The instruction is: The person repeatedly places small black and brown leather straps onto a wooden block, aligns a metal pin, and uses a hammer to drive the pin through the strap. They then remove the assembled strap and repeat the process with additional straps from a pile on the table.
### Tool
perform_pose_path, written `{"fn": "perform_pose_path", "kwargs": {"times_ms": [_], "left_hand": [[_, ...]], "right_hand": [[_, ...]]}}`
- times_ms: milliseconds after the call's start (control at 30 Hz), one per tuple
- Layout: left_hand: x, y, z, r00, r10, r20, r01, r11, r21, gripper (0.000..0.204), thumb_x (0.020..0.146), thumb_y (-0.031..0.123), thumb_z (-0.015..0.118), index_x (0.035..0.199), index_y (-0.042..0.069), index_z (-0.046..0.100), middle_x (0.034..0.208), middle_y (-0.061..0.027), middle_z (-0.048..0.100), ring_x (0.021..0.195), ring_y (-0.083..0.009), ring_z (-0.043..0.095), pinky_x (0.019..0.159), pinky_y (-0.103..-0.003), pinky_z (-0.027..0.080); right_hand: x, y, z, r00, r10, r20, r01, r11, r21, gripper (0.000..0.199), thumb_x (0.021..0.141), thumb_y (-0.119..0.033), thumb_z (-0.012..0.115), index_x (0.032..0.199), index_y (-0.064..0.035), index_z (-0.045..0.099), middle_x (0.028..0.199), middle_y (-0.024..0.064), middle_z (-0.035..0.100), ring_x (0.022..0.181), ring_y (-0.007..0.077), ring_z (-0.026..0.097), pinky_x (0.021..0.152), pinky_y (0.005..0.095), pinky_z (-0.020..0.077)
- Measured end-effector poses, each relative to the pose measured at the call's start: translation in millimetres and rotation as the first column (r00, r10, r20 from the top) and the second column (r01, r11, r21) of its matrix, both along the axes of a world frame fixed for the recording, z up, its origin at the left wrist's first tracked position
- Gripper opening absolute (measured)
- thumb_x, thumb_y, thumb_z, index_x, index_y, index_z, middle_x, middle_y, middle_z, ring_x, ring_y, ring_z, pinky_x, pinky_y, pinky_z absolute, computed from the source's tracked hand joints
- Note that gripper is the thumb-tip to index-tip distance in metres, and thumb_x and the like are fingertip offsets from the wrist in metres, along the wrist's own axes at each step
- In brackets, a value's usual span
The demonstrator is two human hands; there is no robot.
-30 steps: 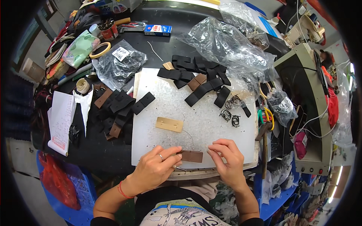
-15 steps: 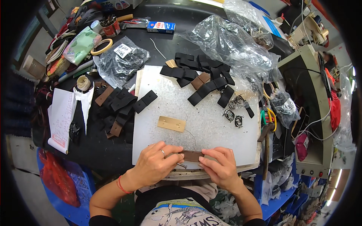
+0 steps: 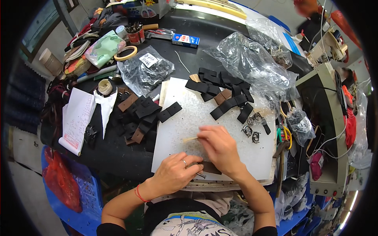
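Observation:
My left hand (image 3: 175, 171) is closed near the front edge of the white board (image 3: 167, 133), its fingertips on the left end of a brown leather strip (image 3: 212, 168). A thin metal rod (image 3: 201, 176) pokes out from under its fingers. My right hand (image 3: 220, 149) reaches across above the strip and pinches the right end of a small beige rectangular piece (image 3: 190, 139), which is tilted so that it looks narrow. Part of the brown strip is hidden under my hands.
Black strap pieces (image 3: 226, 106) lie at the board's far side, beside several metal buckles (image 3: 256, 137). More black and brown pieces (image 3: 143, 114) are heaped on the left. Clear plastic bags (image 3: 252, 59) are behind, and a notebook (image 3: 76, 118) lies far left.
My right hand has let go of the brown strip's right end, moved up and left, and picked the beige piece off the board. My left hand stays at the strip. The whole view has shifted.

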State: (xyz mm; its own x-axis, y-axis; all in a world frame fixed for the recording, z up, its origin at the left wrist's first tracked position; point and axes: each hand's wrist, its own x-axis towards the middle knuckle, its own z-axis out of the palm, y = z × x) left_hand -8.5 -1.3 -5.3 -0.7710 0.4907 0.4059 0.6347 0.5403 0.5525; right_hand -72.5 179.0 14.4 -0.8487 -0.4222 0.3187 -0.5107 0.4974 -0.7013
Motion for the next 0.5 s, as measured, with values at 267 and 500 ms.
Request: {"fn": "perform_pose_path", "kwargs": {"times_ms": [267,500], "left_hand": [[-0.2,-1.8,3.0,1.000,-0.002,0.022,0.002,1.000,0.005,0.017,0.071,0.010,0.076,0.083,0.006,0.065,0.107,-0.0012,0.067,0.068,-0.0191,0.053,0.059,-0.031,0.046],[0.3,-1.3,-4.0,0.994,0.025,0.111,-0.039,0.991,0.125,0.037,0.071,0.010,0.077,0.104,0.003,0.062,0.105,-0.0060,0.069,0.072,-0.0221,0.057,0.064,-0.032,0.049]], "right_hand": [[50.7,40.9,33.8,0.804,-0.030,0.593,0.196,0.956,-0.217,0.013,0.087,0.000,0.068,0.100,0.0006,0.071,0.081,0.0037,0.067,0.065,0.0055,0.059,0.055,0.0196,0.0452],[54.8,32.8,14.7,0.830,-0.153,0.536,0.212,0.976,-0.048,0.011,0.084,-0.004,0.072,0.093,0.0010,0.073,0.082,0.0091,0.070,0.068,0.0116,0.064,0.060,0.0245,0.0510]]}}
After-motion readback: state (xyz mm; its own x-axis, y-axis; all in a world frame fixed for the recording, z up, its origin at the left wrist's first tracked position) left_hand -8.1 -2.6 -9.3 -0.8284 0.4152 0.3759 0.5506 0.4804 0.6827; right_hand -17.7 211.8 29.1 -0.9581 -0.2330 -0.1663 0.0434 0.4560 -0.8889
